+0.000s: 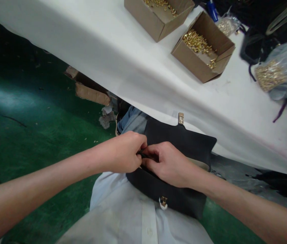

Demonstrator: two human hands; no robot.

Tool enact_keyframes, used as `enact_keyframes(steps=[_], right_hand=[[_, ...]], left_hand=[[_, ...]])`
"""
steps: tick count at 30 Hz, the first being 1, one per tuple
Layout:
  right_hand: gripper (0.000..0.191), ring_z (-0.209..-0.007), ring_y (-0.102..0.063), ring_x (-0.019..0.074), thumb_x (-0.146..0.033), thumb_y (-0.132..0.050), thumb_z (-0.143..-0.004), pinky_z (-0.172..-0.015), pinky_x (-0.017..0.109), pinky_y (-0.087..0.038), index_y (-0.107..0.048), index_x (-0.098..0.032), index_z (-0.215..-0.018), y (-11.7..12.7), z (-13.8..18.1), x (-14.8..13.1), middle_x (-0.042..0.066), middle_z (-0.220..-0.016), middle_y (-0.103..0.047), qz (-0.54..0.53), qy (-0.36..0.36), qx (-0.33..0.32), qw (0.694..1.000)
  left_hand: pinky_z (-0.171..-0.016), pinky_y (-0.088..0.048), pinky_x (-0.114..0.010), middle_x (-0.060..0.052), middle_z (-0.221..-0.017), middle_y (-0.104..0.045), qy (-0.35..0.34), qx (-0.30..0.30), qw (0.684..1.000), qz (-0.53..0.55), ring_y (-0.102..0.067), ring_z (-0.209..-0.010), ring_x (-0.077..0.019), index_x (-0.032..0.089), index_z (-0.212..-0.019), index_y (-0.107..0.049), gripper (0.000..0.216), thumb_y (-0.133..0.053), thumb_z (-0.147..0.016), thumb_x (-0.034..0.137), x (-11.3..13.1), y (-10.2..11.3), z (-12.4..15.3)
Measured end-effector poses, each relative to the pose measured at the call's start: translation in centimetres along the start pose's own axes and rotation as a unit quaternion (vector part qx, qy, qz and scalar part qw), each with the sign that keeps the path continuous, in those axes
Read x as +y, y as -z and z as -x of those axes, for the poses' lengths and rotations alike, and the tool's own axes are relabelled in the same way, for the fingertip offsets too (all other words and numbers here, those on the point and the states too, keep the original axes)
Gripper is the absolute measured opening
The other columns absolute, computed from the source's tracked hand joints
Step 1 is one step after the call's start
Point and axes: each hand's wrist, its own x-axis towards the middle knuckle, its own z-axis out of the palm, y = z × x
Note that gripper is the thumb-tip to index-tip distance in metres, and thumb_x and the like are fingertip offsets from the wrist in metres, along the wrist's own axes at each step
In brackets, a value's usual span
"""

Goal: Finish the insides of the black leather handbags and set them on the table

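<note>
A black handbag (184, 200) rests on my lap with its flap (194, 139) laid back against the table side. A gold clasp plate (181, 118) sits on the flap's tab, and a gold turn lock (163, 200) with a white scrap around it is on the bag's front. Over the bag's left end, my left hand (129, 152) is closed, fingers curled. My right hand (171, 164) pinches at the same spot, its fingertips meeting the left ones. Between them shows a small dark piece; whether it is part of the bag I cannot tell.
On the white-covered table (143, 67) stand two cardboard boxes, one nearer box (191, 67) and one farther box (156, 28), holding small gold fittings. A clear plastic bag (272, 74) of gold pieces lies at the right. Cardboard (92, 94) lies under the table on the green floor (31, 135).
</note>
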Motion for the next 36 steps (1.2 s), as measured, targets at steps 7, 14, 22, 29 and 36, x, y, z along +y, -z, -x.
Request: enact_keyframes(steps=[7,14,22,29,36], right_hand=[[0.014,-0.069,-0.061,0.0163,-0.027,-0.069,-0.088,-0.058,0.028,-0.037,-0.077,-0.019,-0.079,0.4,0.1,0.1,0.0,-0.075,-0.071,-0.047,-0.088,0.001,0.995],[0.012,-0.071,-0.068,0.0185,-0.022,-0.067,-0.082,-0.058,0.027,-0.041,-0.078,-0.019,-0.08,-0.5,0.2,0.7,0.001,-0.077,-0.077,-0.1,-0.066,0.051,0.991],[0.018,-0.059,-0.045,0.011,-0.015,-0.063,-0.084,-0.056,0.028,-0.031,-0.073,-0.017,-0.069,-1.4,1.2,0.8,-0.005,-0.061,-0.053,0.005,0.047,0.098,0.994],[0.017,-0.06,-0.056,0.0119,-0.012,-0.063,-0.086,-0.059,0.029,-0.035,-0.076,-0.017,-0.077,-0.7,1.2,0.7,-0.004,-0.065,-0.064,0.037,0.069,0.11,0.991],[0.018,-0.064,-0.059,0.0134,-0.012,-0.062,-0.092,-0.06,0.029,-0.037,-0.077,-0.019,-0.085,0.8,1.1,0.4,-0.003,-0.072,-0.071,0.042,0.052,0.042,0.997]], left_hand=[[-0.061,-0.041,-0.03,-0.003,-0.079,-0.077,-0.02,-0.003,0.999,-0.035,-0.073,-0.076,-0.0211,0.021,-0.094,-0.071,0.018,-0.062,-0.084,0.008,-0.3,-0.1,-0.4],[-0.057,-0.039,-0.029,-0.002,-0.073,-0.074,-0.019,0.004,1.0,-0.017,-0.068,-0.066,-0.0189,0.02,-0.087,-0.069,0.015,-0.064,-0.079,0.009,-0.1,-0.1,-0.8],[-0.055,-0.038,-0.028,-0.003,-0.079,-0.076,-0.013,-0.005,1.0,0.011,-0.069,-0.07,-0.0195,0.02,-0.089,-0.072,0.019,-0.065,-0.075,0.008,0.8,-0.1,-0.1],[-0.054,-0.031,-0.029,-0.001,-0.069,-0.071,-0.009,0.031,0.999,0.023,-0.061,-0.06,-0.016,0.019,-0.084,-0.069,0.016,-0.064,-0.077,0.006,1.2,-0.7,0.0],[-0.054,-0.029,-0.03,-0.001,-0.069,-0.071,-0.005,0.026,0.999,0.024,-0.062,-0.061,-0.0165,0.019,-0.084,-0.07,0.016,-0.063,-0.078,0.007,1.2,-0.4,-0.3]])
